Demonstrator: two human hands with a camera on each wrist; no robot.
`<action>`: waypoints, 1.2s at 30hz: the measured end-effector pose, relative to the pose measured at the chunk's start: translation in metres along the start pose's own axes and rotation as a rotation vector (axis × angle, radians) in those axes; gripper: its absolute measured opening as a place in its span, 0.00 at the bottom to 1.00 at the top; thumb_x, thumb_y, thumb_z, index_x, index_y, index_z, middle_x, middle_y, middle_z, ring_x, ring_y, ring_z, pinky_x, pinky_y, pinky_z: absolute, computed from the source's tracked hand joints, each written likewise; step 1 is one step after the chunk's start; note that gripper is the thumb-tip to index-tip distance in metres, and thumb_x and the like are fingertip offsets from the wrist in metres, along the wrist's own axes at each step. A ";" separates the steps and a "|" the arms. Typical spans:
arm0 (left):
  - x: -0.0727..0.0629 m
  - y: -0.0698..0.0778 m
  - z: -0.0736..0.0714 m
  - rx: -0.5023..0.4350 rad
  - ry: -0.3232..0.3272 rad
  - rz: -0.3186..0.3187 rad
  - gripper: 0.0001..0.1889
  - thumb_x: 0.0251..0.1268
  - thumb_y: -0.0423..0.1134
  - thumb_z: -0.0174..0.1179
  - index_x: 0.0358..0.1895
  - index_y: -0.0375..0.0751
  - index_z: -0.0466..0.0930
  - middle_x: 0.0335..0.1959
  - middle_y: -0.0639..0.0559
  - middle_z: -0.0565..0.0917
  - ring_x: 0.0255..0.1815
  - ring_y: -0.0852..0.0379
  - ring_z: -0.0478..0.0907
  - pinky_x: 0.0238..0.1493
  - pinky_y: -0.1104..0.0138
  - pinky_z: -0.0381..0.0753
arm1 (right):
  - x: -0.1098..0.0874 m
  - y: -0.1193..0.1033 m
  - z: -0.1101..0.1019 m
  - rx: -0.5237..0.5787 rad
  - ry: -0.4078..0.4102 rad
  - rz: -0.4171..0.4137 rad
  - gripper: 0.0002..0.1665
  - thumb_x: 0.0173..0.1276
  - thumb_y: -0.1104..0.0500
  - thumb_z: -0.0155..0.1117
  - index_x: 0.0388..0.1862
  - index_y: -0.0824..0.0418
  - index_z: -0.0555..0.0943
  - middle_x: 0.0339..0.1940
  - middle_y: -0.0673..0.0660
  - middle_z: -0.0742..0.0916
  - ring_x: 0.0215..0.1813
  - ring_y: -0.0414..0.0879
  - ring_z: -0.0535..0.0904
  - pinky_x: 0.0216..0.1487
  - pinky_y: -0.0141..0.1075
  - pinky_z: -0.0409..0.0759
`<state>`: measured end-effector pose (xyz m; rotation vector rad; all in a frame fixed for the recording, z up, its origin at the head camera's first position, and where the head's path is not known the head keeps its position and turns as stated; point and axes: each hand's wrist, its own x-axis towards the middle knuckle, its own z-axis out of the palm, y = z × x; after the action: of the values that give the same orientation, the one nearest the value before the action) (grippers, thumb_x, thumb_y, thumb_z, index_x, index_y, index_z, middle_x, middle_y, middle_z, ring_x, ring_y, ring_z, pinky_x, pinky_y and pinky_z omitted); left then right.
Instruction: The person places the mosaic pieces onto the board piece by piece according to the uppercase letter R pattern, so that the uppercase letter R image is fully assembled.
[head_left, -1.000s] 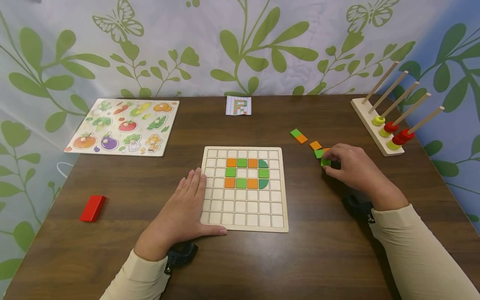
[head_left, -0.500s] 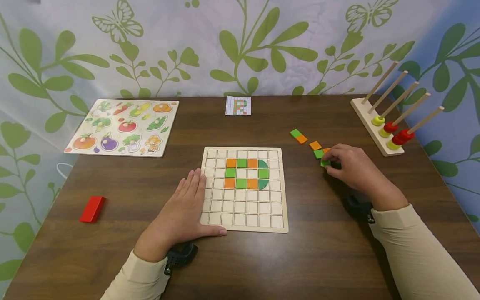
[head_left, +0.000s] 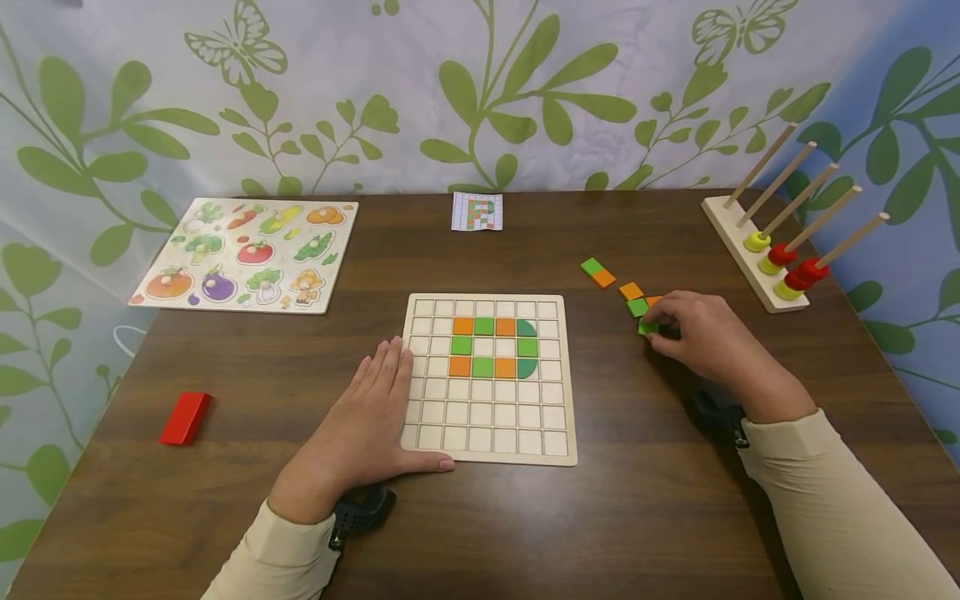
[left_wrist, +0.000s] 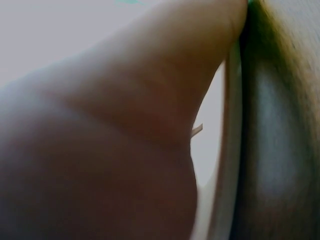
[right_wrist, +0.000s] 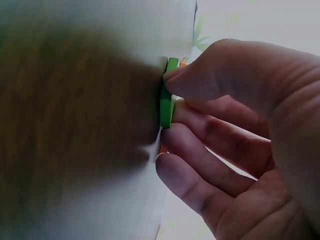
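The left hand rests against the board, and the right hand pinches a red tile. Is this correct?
Only the colour is wrong: the right hand pinches a green tile, as the right wrist view shows. The left hand does rest against the board.

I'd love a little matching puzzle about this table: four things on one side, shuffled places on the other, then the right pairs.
1. Left hand
2. Right hand
3. Printed card
4. Red block

A. At the far edge of the table
B. Touching a green tile
C. Farthest left of these four
D. Against the left edge of the grid board

Pairs: 1-D, 2-B, 3-A, 4-C
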<state>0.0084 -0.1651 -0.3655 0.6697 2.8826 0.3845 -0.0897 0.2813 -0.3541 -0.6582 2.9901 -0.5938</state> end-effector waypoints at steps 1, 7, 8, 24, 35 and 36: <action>0.000 0.000 0.000 0.000 0.000 -0.001 0.77 0.46 0.85 0.64 0.82 0.22 0.47 0.83 0.27 0.47 0.84 0.34 0.43 0.80 0.45 0.48 | 0.000 -0.001 0.000 0.002 0.001 -0.004 0.12 0.62 0.68 0.80 0.44 0.68 0.88 0.45 0.62 0.88 0.44 0.55 0.86 0.46 0.56 0.85; 0.000 0.001 0.000 0.001 -0.003 -0.004 0.77 0.46 0.85 0.64 0.82 0.22 0.47 0.84 0.28 0.47 0.84 0.34 0.43 0.80 0.45 0.48 | 0.002 -0.008 0.002 0.021 0.009 -0.032 0.12 0.61 0.69 0.80 0.43 0.67 0.88 0.44 0.62 0.88 0.43 0.55 0.86 0.45 0.56 0.86; -0.001 0.001 0.000 0.000 -0.003 -0.004 0.77 0.46 0.85 0.64 0.82 0.22 0.47 0.84 0.28 0.47 0.84 0.34 0.43 0.80 0.45 0.48 | 0.002 -0.009 0.002 0.022 0.011 -0.040 0.12 0.61 0.68 0.80 0.42 0.67 0.88 0.43 0.61 0.88 0.42 0.55 0.86 0.45 0.55 0.86; 0.000 -0.001 0.000 0.011 -0.006 -0.003 0.77 0.47 0.86 0.62 0.82 0.22 0.46 0.84 0.27 0.46 0.84 0.34 0.42 0.80 0.45 0.47 | 0.025 -0.045 0.018 0.085 -0.041 -0.171 0.10 0.62 0.67 0.79 0.42 0.63 0.88 0.39 0.54 0.87 0.40 0.49 0.85 0.45 0.49 0.86; 0.000 -0.001 0.000 0.008 -0.004 0.007 0.77 0.47 0.86 0.62 0.82 0.22 0.46 0.83 0.27 0.46 0.84 0.34 0.43 0.80 0.45 0.48 | 0.048 -0.087 0.028 0.121 -0.083 -0.255 0.12 0.64 0.64 0.80 0.45 0.63 0.89 0.42 0.53 0.86 0.43 0.48 0.83 0.46 0.44 0.85; 0.000 -0.001 0.000 0.008 -0.003 0.008 0.77 0.47 0.86 0.62 0.82 0.22 0.46 0.83 0.27 0.46 0.84 0.34 0.43 0.80 0.45 0.48 | 0.050 -0.090 0.029 0.129 -0.086 -0.266 0.12 0.64 0.64 0.80 0.45 0.63 0.89 0.43 0.53 0.86 0.43 0.48 0.83 0.46 0.44 0.84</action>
<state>0.0078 -0.1654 -0.3655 0.6822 2.8808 0.3726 -0.0960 0.1746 -0.3446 -1.0499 2.7772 -0.7412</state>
